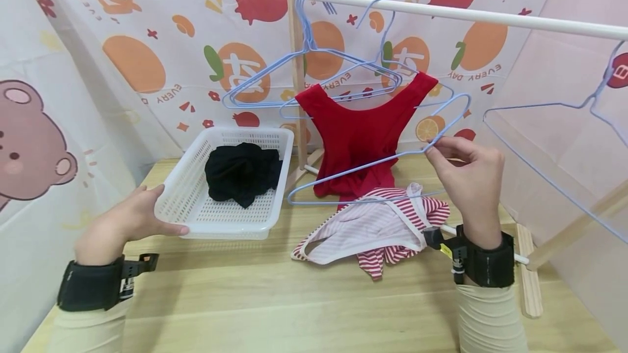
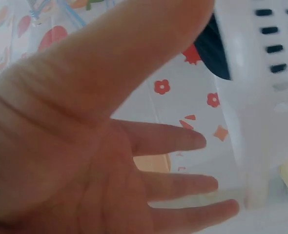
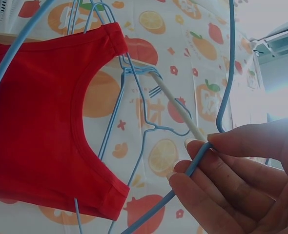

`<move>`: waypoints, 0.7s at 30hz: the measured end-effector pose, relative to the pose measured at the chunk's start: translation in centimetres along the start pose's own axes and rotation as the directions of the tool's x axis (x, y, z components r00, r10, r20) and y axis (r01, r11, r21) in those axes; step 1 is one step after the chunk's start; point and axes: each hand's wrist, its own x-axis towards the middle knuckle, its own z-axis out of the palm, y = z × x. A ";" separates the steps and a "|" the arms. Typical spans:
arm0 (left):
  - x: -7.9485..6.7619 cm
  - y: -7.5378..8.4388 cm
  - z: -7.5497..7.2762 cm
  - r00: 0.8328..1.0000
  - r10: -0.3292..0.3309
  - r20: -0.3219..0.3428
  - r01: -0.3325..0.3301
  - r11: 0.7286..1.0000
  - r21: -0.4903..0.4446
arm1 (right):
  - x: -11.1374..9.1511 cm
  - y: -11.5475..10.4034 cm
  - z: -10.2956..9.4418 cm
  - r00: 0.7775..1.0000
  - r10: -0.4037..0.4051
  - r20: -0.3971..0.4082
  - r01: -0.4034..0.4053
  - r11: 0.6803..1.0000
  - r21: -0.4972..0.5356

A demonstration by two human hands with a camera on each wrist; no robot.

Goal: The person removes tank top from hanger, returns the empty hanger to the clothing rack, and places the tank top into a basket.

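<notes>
My right hand [image 1: 466, 173] pinches a light-blue wire hanger [image 1: 353, 169] between thumb and fingers, tilted in front of a red sleeveless top [image 1: 363, 124]. The red top hangs by its straps from another blue hanger on the rail, its lower end near the table. Below the held hanger lies a red-and-white striped garment [image 1: 353, 233], crumpled on the table. My left hand [image 1: 130, 217] is at the near left corner of a white plastic basket [image 1: 225, 229], thumb and fingers spread along its outside. Its fingers [image 2: 178, 186] look straight in the left wrist view. A black garment [image 1: 242, 170] sits bunched in the basket.
A white rail [image 1: 466, 13] on a wooden stand crosses the upper right. Several blue hangers [image 1: 265, 78] hang bunched at its left end. Another hanger [image 1: 535, 105] hangs at the far right. A stand foot [image 1: 530, 277] rests on the wooden table [image 1: 294, 309].
</notes>
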 end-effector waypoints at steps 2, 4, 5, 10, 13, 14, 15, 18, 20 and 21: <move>0.0 0.1 0.0 1.000 0.003 -0.003 -0.003 1.000 -0.006 | 0.0 0.0 0.0 1.000 0.001 0.000 -0.001 1.000 0.004; -0.1 0.2 0.1 1.000 0.020 -0.009 -0.021 1.000 -0.012 | 0.1 0.0 0.0 1.000 0.002 -0.001 -0.002 1.000 0.006; -0.1 0.3 0.1 1.000 0.024 -0.010 -0.024 1.000 -0.017 | 0.1 -0.1 0.0 1.000 0.004 -0.001 -0.004 1.000 0.006; -0.1 1.0 0.2 0.999 -0.032 -0.001 0.032 0.999 -0.005 | 0.0 -0.1 0.0 1.000 0.014 0.001 -0.014 1.000 0.005; 0.0 1.2 0.2 0.998 -0.068 0.000 0.068 0.998 0.013 | 0.0 0.0 0.0 1.000 0.015 0.003 -0.015 1.000 0.005; 0.0 1.2 0.2 0.997 -0.073 -0.001 0.073 0.997 0.017 | 0.0 0.0 0.0 1.000 0.015 0.003 -0.015 1.000 0.004; 0.0 1.2 0.3 0.997 -0.077 0.000 0.077 0.997 0.017 | 0.0 0.0 0.0 1.000 0.014 0.001 -0.014 1.000 0.002; 0.0 1.1 0.4 0.997 -0.077 -0.004 0.077 0.997 0.012 | 0.1 0.1 0.0 1.000 0.012 -0.002 -0.012 1.000 0.010; 0.1 1.0 0.5 0.997 -0.076 -0.006 0.076 0.997 0.009 | 0.2 0.1 0.0 1.000 0.010 -0.002 -0.010 1.000 0.015; 0.1 1.0 0.5 0.997 -0.078 -0.005 0.078 0.997 0.006 | 0.2 0.1 0.0 1.000 0.011 -0.002 -0.010 1.000 0.019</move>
